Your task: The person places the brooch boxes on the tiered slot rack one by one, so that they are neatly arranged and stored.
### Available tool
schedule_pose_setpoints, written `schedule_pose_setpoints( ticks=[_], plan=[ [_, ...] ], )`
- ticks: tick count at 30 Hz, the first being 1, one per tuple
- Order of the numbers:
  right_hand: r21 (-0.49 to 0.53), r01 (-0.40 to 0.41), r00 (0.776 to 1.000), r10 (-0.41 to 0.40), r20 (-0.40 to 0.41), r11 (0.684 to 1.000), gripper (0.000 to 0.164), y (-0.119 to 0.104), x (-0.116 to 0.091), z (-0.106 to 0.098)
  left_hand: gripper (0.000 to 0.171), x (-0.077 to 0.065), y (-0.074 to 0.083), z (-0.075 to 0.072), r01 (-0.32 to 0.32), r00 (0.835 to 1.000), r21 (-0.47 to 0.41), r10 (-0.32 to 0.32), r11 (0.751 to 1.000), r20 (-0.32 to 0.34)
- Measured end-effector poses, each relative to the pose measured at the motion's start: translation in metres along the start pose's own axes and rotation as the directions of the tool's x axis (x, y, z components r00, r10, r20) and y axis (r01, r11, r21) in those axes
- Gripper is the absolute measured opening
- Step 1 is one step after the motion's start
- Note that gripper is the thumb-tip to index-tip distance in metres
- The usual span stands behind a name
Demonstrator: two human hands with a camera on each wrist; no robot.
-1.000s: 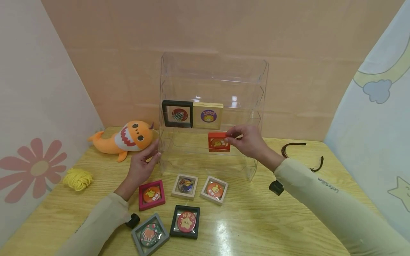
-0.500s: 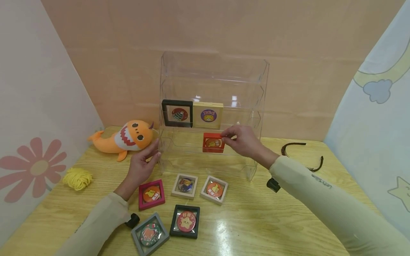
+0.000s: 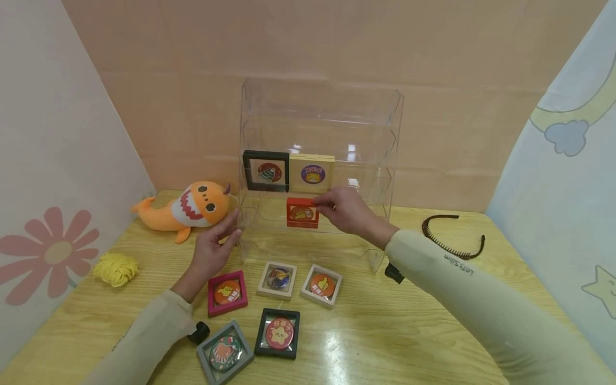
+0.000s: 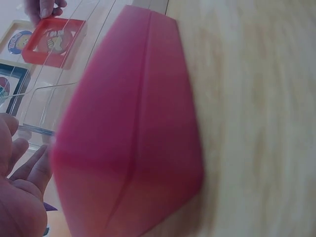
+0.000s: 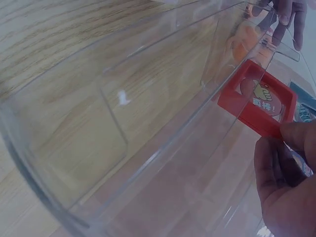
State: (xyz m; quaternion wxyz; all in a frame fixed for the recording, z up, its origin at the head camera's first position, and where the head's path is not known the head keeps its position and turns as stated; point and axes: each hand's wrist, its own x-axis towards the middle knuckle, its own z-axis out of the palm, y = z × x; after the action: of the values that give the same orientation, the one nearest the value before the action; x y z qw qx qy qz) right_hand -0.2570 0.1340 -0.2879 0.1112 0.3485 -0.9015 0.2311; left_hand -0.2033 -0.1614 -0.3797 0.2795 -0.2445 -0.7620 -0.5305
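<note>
A clear acrylic display rack (image 3: 356,133) with stepped tiers stands upright on the table. In the head view, my right hand (image 3: 344,211) pinches a small red frame (image 3: 302,213) with a round thumbs-up badge by its upper right corner, at a lower tier. The right wrist view shows thumb and fingertips on one end of the red frame (image 5: 261,98). My left hand (image 3: 212,251) holds the left side panel of the rack, thumb and fingers at its edge. One tier above the red frame sit a black frame (image 3: 266,171) and a cream frame (image 3: 312,174), side by side.
Before the rack lie a magenta frame (image 3: 227,293), two pale frames (image 3: 277,280), a black star-badge frame (image 3: 277,333) and a grey frame (image 3: 225,353). An orange shark plush (image 3: 192,208) and yellow yarn (image 3: 117,269) lie left, a brown headband (image 3: 447,246) right.
My right hand has slid the red frame leftward along the tier, to below where the black and cream frames meet. My left hand stays on the rack's side.
</note>
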Motion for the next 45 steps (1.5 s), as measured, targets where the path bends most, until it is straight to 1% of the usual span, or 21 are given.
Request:
schedule_pose_setpoints(
  ticks=[4,9,15,22,27,33,37,39,45],
  plan=[
    [0.016,-0.001,1.000,0.001,0.021,1.000,0.019,-0.005,0.007,0.005,0.043,-0.001,0.000,0.000,0.000,1.000,-0.006,0.000,1.000,-0.002],
    [0.011,0.001,0.999,-0.001,0.053,1.000,0.021,-0.011,0.012,0.009,0.043,-0.002,0.000,0.000,0.007,1.000,-0.015,-0.007,1.000,-0.002],
    [-0.004,0.040,0.996,-0.039,0.078,0.999,0.023,-0.017,0.018,0.011,0.043,-0.002,0.001,0.000,0.017,1.000,-0.019,-0.017,1.000,-0.001],
    [-0.031,0.057,0.993,-0.053,0.109,0.998,0.025,-0.019,0.026,0.016,0.043,-0.002,0.001,-0.001,0.025,1.000,-0.011,-0.025,1.000,0.002],
    [-0.036,0.084,0.988,-0.078,0.133,0.996,0.027,-0.022,0.030,0.019,0.043,-0.002,0.000,-0.001,0.031,1.000,-0.012,-0.031,0.999,0.003],
    [-0.045,0.109,0.986,-0.102,0.132,0.993,0.028,-0.026,0.033,0.021,0.043,-0.002,-0.001,-0.002,0.019,1.000,-0.018,-0.019,1.000,-0.003],
    [-0.037,0.125,0.984,-0.119,0.130,0.991,0.028,-0.029,0.035,0.023,0.043,-0.003,-0.001,-0.002,0.038,0.999,-0.017,-0.038,0.999,0.004],
    [-0.028,0.125,0.983,-0.120,0.142,0.992,0.029,-0.030,0.036,0.025,0.043,-0.003,0.000,-0.002,0.044,0.999,-0.017,-0.044,0.999,0.008],
    [-0.037,0.137,0.975,-0.128,0.182,0.990,0.031,-0.036,0.040,0.026,0.043,-0.002,0.001,-0.001,0.022,1.000,-0.008,-0.022,1.000,-0.003]
  ],
)
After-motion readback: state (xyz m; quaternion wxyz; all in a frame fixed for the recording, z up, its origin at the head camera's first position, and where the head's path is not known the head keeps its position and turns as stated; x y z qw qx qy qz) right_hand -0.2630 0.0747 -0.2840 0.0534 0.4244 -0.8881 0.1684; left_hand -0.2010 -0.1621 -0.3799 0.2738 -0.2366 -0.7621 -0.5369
